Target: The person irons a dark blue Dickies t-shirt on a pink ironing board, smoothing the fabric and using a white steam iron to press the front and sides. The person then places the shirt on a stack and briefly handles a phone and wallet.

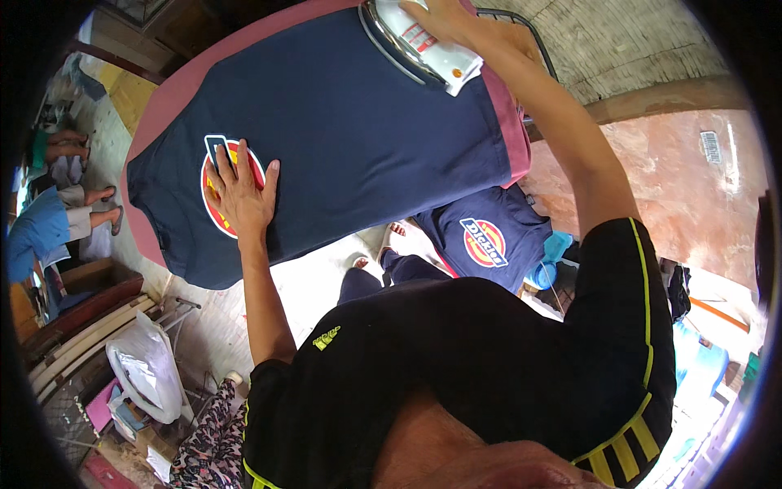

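Iron (423, 45) and open palm share a navy garment (350, 147) laid across a pink-covered board (516, 143).

The right hand (440, 16) appears curled over the iron's top, though the upper edge of the view crops that grip; the left hand (247, 200) lies palm down, fingers spread, holding nothing and partly covering a round red-and-yellow print (218, 213). The iron sits on the cloth at the far right, its blunt heel toward the wearer's right and its nose seemingly up and left, so its long axis runs diagonally. The garment stretches lengthwise from left to right. Good pressing here would likely mean steady, nose-first strokes, the left palm keeping fabric taut well clear of the hot plate, and care around the print.
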The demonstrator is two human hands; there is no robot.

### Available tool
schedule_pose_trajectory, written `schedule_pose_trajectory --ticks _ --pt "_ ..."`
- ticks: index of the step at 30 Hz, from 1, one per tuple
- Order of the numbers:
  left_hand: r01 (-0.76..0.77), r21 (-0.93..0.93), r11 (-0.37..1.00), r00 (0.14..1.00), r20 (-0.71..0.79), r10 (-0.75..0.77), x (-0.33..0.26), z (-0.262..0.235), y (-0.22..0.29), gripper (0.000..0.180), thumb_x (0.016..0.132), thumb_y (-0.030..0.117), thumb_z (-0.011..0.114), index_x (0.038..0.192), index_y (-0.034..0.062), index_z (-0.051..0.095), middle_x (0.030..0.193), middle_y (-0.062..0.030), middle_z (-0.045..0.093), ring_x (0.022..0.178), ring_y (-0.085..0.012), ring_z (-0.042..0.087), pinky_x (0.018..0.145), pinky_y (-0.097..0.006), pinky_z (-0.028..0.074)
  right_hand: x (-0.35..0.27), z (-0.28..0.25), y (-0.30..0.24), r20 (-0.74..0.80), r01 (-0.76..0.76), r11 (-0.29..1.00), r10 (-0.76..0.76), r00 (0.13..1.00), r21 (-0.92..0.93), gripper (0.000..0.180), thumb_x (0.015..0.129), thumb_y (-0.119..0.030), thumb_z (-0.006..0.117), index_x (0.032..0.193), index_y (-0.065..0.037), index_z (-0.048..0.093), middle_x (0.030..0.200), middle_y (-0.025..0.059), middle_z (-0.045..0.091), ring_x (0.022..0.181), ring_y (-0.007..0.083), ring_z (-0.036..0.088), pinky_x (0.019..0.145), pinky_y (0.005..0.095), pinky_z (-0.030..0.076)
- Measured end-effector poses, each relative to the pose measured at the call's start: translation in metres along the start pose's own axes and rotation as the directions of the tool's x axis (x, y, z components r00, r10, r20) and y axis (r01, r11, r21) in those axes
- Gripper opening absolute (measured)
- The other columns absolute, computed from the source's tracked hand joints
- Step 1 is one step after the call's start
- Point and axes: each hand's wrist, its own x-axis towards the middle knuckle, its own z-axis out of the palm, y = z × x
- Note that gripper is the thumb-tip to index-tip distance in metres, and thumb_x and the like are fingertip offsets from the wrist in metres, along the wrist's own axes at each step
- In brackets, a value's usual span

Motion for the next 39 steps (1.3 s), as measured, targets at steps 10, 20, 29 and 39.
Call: schedule_pose_trajectory --ticks 10,20,29,39 --pt "0.013 -0.007 1.000 0.998 0.054 -0.012 0.008 -0.001 0.014 0.074 0.089 0.071 0.045 0.148 0.0257 0.046 0.158 -0.0139 0.031 0.149 -0.0383 0.017 0.117 -0.057 0.009 -0.059 -0.030 0.078 -0.281 0.113 0.967 -0.176 0.943 -0.226 0.048 0.097 -0.039 0.055 0.112 0.006 0.060 0.098 0.0314 0.064 0.094 0.0474 0.063 0.085 0.0501 0.049" --pt "-0.005 -0.023 1.000 0.996 0.091 0.007 0.011 -0.001 0.010 0.077 0.088 0.075 0.040 0.149 0.0269 0.043 0.160 -0.0138 0.029 0.149 -0.0390 0.016 0.116 -0.060 0.012 0.088 -0.034 0.100 -0.194 -0.255 0.962 0.233 0.953 -0.095 0.060 0.098 -0.045 0.046 0.100 0.012 0.064 0.089 0.0344 0.066 0.077 0.0428 0.070 0.073 0.0511 0.054" --pt "-0.008 0.001 1.000 0.995 0.097 0.007 0.008 -0.011 0.014 0.072 0.091 0.066 0.048 0.151 0.0272 0.039 0.159 -0.0148 0.028 0.148 -0.0402 0.018 0.114 -0.060 0.016 -0.027 -0.043 0.042 -0.221 -0.130 0.898 0.037 0.975 -0.420 0.060 0.097 -0.048 0.049 0.116 0.008 0.058 0.098 0.0330 0.066 0.091 0.0457 0.067 0.080 0.0506 0.051" --pt "0.005 -0.018 1.000 0.998 0.057 -0.004 0.015 -0.003 0.019 0.073 0.088 0.069 0.050 0.148 0.0280 0.044 0.159 -0.0145 0.030 0.148 -0.0390 0.020 0.115 -0.061 0.014 -0.173 -0.014 0.028 0.141 0.007 0.999 -0.014 0.990 0.046 0.037 0.096 -0.032 0.060 0.112 0.001 0.055 0.087 0.0237 0.063 0.084 0.0377 0.065 0.074 0.0414 0.049"
